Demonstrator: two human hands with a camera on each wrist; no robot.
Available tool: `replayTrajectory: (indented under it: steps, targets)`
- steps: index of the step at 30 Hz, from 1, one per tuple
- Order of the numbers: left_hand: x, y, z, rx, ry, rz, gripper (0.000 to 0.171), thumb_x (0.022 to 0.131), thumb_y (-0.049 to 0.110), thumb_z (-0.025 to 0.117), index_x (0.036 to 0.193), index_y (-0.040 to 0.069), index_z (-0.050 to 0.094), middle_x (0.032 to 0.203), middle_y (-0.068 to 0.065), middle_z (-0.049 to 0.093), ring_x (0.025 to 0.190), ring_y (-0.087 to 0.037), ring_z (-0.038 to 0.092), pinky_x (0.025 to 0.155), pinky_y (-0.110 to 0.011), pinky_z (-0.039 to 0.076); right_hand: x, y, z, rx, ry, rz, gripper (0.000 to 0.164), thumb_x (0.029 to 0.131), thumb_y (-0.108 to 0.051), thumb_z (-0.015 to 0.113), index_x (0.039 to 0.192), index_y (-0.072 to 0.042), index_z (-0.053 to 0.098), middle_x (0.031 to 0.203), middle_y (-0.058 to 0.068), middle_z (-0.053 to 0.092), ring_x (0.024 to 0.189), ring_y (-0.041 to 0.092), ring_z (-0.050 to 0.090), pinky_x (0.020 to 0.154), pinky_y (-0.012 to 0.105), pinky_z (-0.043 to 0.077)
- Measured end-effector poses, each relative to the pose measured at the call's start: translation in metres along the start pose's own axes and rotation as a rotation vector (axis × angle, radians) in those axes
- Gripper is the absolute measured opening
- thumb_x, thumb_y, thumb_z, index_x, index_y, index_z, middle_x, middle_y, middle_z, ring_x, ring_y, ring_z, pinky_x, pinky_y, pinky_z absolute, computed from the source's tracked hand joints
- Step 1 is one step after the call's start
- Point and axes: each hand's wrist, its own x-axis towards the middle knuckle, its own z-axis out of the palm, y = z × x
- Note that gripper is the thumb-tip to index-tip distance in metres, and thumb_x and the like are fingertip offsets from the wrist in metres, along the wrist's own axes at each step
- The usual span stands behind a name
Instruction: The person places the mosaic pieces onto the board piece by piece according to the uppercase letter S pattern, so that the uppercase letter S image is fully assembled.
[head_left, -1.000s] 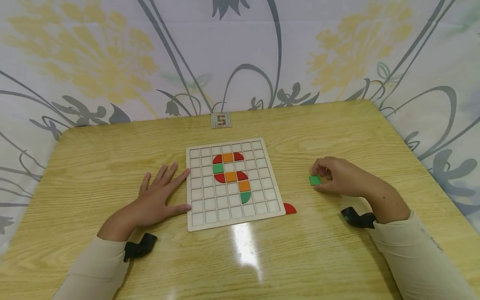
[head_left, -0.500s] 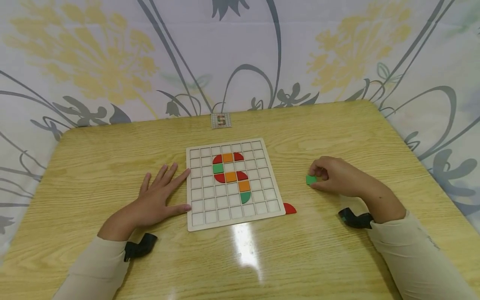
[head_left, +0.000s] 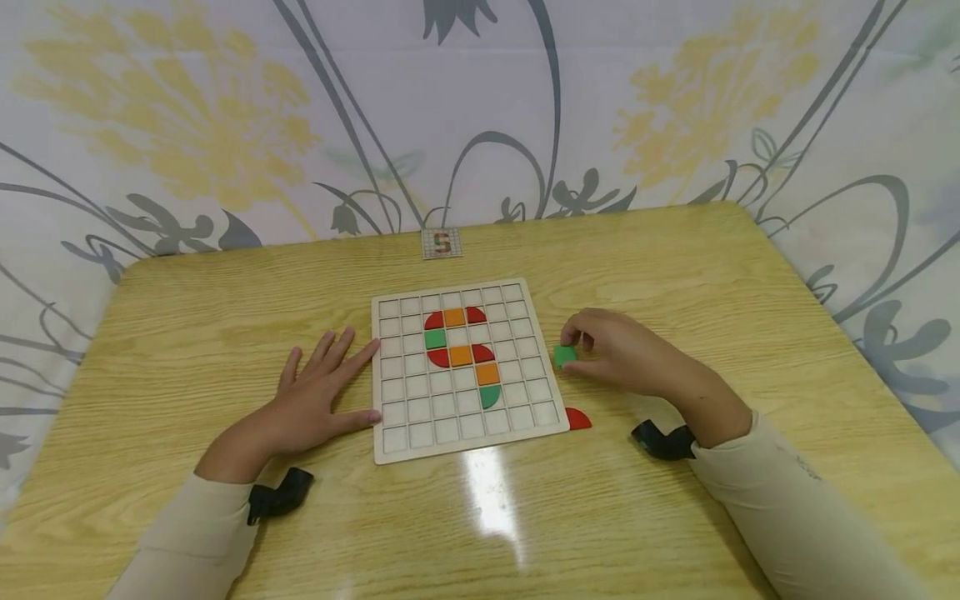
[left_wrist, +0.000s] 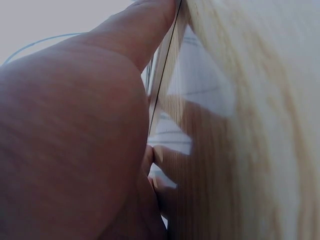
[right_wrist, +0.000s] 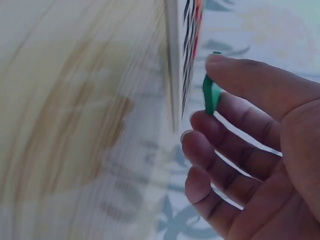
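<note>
A square grid board [head_left: 417, 433] lies mid-table, with red, orange and green tiles set in its cells. My left hand [head_left: 318, 400] rests flat with fingers spread, forefinger and thumb tips at the board's left edge. In the left wrist view the thumb [left_wrist: 145, 30] reaches along the tabletop. Just right of the board, my right hand [head_left: 622, 350] pinches a green square tile [head_left: 565, 357] between thumb and fingers. The right wrist view shows that green tile [right_wrist: 210, 95] held edge-on beside the board's edge [right_wrist: 173, 65]. A red quarter-round tile [head_left: 577, 418] lies against the board's lower right corner.
A small pattern card [head_left: 442, 243] with a figure on a grid lies at the table's back edge. Behind the wooden table [head_left: 300, 550] hangs a flower-printed cloth [head_left: 360, 100]. Black wrist devices [head_left: 281, 493] sit at both cuffs.
The right hand has taken up the green square tile in its pinch and carried it left, close to the board's right edge. The left hand stays where it was.
</note>
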Motion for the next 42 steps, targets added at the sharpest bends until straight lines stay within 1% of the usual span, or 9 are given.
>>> replayTrajectory:
  steps: [4, 9, 17, 26, 33, 37, 42]
  targets:
    - [0.000, -0.001, -0.001, 0.002, -0.004, -0.008, 0.092, 0.091, 0.059, 0.063, 0.162, 0.031, 0.012, 0.170, -0.012, -0.005, 0.155, -0.039, -0.013, 0.116, -0.065, -0.017, 0.010, -0.017, 0.004, 0.006, 0.000, -0.030, 0.020, 0.088, -0.017, 0.077, 0.104, -0.007, 0.068, 0.097, 0.002, 0.067, 0.088, 0.017, 0.059, 0.079, 0.035, 0.051]
    - [0.000, -0.002, -0.002, 0.008, -0.001, -0.007, 0.092, 0.091, 0.060, 0.063, 0.162, 0.032, 0.012, 0.170, -0.012, -0.005, 0.155, -0.039, -0.013, 0.116, -0.066, -0.017, 0.018, -0.035, 0.011, -0.022, 0.036, -0.085, 0.023, 0.086, -0.018, 0.080, 0.104, -0.008, 0.070, 0.099, 0.001, 0.069, 0.088, 0.017, 0.061, 0.077, 0.033, 0.053]
    - [0.001, -0.002, -0.002, 0.011, 0.003, -0.004, 0.092, 0.091, 0.060, 0.064, 0.162, 0.031, 0.013, 0.170, -0.012, -0.005, 0.155, -0.039, -0.013, 0.116, -0.066, -0.017, 0.027, -0.056, 0.017, -0.054, 0.071, -0.081, 0.023, 0.088, -0.025, 0.079, 0.107, -0.013, 0.073, 0.105, -0.001, 0.071, 0.092, 0.017, 0.064, 0.080, 0.033, 0.055]
    - [0.000, -0.002, -0.001, 0.009, 0.005, -0.002, 0.092, 0.091, 0.060, 0.063, 0.162, 0.030, 0.013, 0.170, -0.013, -0.005, 0.155, -0.039, -0.012, 0.116, -0.066, -0.017, 0.034, -0.072, 0.022, -0.064, 0.113, -0.104, 0.022, 0.090, -0.026, 0.077, 0.107, -0.014, 0.074, 0.106, -0.001, 0.072, 0.093, 0.016, 0.065, 0.079, 0.031, 0.055]
    - [0.000, 0.000, -0.002, 0.004, 0.002, -0.003, 0.092, 0.091, 0.059, 0.064, 0.162, 0.030, 0.014, 0.170, -0.012, -0.004, 0.155, -0.039, -0.012, 0.116, -0.066, -0.016, 0.041, -0.078, 0.024, -0.077, 0.101, -0.135, 0.022, 0.090, -0.027, 0.077, 0.107, -0.013, 0.074, 0.103, -0.001, 0.072, 0.093, 0.017, 0.065, 0.080, 0.031, 0.055]
    - [0.000, -0.001, -0.001, 0.001, 0.009, 0.011, 0.091, 0.091, 0.059, 0.063, 0.162, 0.030, 0.014, 0.170, -0.013, -0.004, 0.155, -0.040, -0.011, 0.115, -0.067, -0.015, 0.044, -0.083, 0.026, -0.076, 0.092, -0.160, 0.022, 0.090, -0.026, 0.077, 0.108, -0.012, 0.074, 0.104, 0.000, 0.072, 0.095, 0.018, 0.066, 0.080, 0.032, 0.055]
    - [0.000, -0.004, 0.001, 0.007, 0.007, 0.009, 0.092, 0.091, 0.059, 0.064, 0.162, 0.030, 0.014, 0.170, -0.012, -0.004, 0.155, -0.039, -0.012, 0.116, -0.067, -0.016, 0.047, -0.090, 0.030, -0.061, 0.077, -0.167, 0.023, 0.091, -0.026, 0.076, 0.110, -0.012, 0.075, 0.108, 0.000, 0.073, 0.103, 0.019, 0.066, 0.087, 0.035, 0.056]
